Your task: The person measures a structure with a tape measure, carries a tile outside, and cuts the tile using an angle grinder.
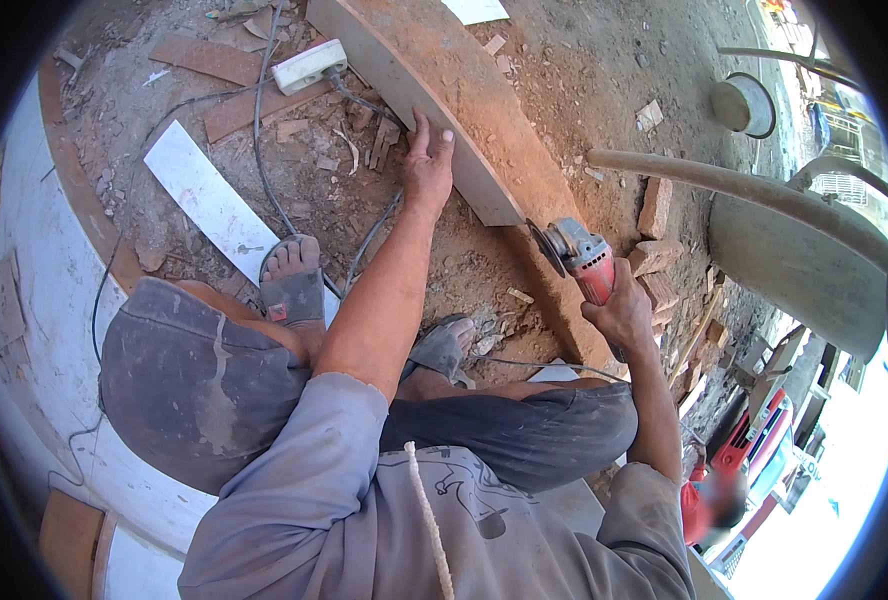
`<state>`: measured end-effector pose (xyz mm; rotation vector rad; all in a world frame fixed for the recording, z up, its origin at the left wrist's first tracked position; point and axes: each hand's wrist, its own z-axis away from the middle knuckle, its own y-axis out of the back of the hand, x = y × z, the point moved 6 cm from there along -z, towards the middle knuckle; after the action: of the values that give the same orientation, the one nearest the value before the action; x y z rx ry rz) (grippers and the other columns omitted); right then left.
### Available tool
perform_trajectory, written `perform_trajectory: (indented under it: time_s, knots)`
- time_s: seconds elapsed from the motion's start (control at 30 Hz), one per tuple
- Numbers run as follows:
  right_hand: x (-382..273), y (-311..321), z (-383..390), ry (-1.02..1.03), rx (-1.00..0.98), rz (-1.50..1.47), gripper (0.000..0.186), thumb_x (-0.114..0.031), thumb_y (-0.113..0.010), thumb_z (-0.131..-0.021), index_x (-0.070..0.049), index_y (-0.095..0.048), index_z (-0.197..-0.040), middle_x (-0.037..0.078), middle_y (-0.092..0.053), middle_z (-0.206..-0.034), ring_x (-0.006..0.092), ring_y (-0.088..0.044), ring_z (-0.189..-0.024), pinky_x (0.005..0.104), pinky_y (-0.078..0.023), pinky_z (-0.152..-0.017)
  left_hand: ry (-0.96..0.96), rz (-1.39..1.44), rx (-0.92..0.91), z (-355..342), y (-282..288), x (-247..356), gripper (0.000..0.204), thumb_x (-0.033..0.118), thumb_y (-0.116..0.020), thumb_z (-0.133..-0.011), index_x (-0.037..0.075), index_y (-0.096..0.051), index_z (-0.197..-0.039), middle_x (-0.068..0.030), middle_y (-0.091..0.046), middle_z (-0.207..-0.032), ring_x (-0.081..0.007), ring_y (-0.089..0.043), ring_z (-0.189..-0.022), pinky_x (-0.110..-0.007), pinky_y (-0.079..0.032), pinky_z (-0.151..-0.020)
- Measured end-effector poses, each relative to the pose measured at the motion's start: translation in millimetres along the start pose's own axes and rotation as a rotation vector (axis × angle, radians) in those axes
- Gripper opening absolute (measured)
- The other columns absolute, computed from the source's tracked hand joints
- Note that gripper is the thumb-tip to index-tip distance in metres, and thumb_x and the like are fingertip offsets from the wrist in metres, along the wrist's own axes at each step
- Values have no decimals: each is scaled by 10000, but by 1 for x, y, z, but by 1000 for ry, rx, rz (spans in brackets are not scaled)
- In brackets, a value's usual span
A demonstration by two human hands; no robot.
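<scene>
A long grey slab strip (464, 180) stands on its edge along a dusty reddish-brown beam (504, 110). My left hand (428, 172) grips the slab near its middle, with the thumb and a finger at its upper edge. In my right hand (622, 312) is a red and grey angle grinder (592, 266), held by its body. The grinder's dark disc (545, 248) is close to the slab's near end; whether it touches cannot be made out. The fingers under the grinder are partly hidden.
A white power strip (309, 66) with dark cables lies by the slab's far part. A white strip (214, 205) and tile scraps lie near my sandalled foot (294, 280). Bricks (654, 258), a large grey drum (789, 265) and a bucket (744, 106) stand right. A person in red (699, 508) is lower right.
</scene>
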<state>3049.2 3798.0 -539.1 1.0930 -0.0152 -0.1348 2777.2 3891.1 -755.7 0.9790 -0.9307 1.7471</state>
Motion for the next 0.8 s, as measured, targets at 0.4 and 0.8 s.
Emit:
perform_trajectory:
  time_s: [0.4, 0.8]
  knots:
    - [1, 0, -1, 1, 4, 29, 538, -184, -742, -652, -41, -477, -1098, 255, -658, -970, 472, -631, -943, 524, -493, -824, -33, 0, 4, -2, -1, -1, 731, 468, -542, -1001, 217, -192, -1591, -303, -226, -1589, -373, -147, -1516, -377, -209, -1214]
    - [-9, 6, 1, -13, -4, 57, 465, -159, -726, -662, -26, -493, -1042, 245, -651, -987, 454, -627, -965, 508, -493, -830, -55, -25, 31, -2, -3, -1, 718, 458, -548, -1000, 219, -211, -1586, -232, -325, -1575, -363, -154, -1516, -389, -206, -1219]
